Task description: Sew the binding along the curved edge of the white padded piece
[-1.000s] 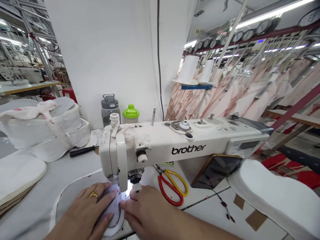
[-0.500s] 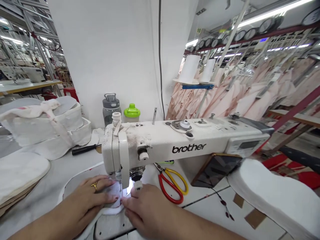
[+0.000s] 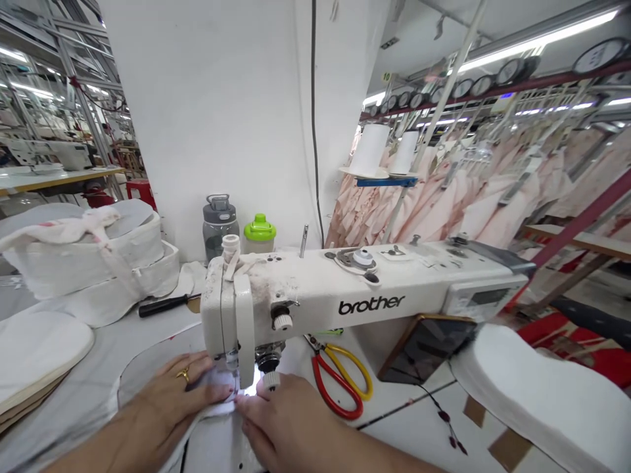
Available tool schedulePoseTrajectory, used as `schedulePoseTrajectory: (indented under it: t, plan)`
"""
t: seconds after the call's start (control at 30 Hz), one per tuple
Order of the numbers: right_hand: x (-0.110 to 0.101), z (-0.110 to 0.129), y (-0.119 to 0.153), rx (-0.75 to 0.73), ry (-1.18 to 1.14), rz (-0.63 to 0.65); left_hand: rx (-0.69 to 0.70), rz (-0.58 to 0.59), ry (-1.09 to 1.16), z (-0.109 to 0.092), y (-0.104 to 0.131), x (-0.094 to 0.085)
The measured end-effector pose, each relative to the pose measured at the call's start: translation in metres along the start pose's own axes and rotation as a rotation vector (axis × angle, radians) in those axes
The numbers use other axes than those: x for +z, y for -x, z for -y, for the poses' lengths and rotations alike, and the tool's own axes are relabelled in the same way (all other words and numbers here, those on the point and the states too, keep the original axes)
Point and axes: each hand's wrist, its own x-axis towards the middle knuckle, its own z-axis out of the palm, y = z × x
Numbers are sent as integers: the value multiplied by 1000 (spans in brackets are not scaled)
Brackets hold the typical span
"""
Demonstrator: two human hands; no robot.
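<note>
The left hand point(image 3: 170, 401), a gold ring on one finger, lies flat with fingers spread on a white fabric piece point(image 3: 217, 399), pressing it to the bed of the Brother sewing machine point(image 3: 345, 289) just left of the needle; the right hand point(image 3: 286, 420) lies beside it, fingertips pinning the same piece just right of the presser foot point(image 3: 235, 381). Neither hand grips anything; both press down, palms low. The fabric sits under the needle, so this looks like stitching in progress, the hands steering a curved edge through the foot. The next move probably calls for turning the piece slowly while keeping the fingertips clear of the needle. Right of the hands lie red-and-yellow scissors point(image 3: 340, 384), farther right a dark phone point(image 3: 424, 348) and a stack of white padded pieces point(image 3: 537, 394). Far left stand bundled white pieces point(image 3: 83, 256), with two water bottles point(image 3: 219, 223) behind the machine.
</note>
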Motion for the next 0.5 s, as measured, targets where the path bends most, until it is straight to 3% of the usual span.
schedulePoseTrajectory:
  t: [0.3,0.5]
  plan:
    - [-6,2,-1,78,-8,30,-99,69,-208,-22,-13,-15]
    - [-7,-1,-2,84,24,10,-110,100,-160,-26,-16,-25]
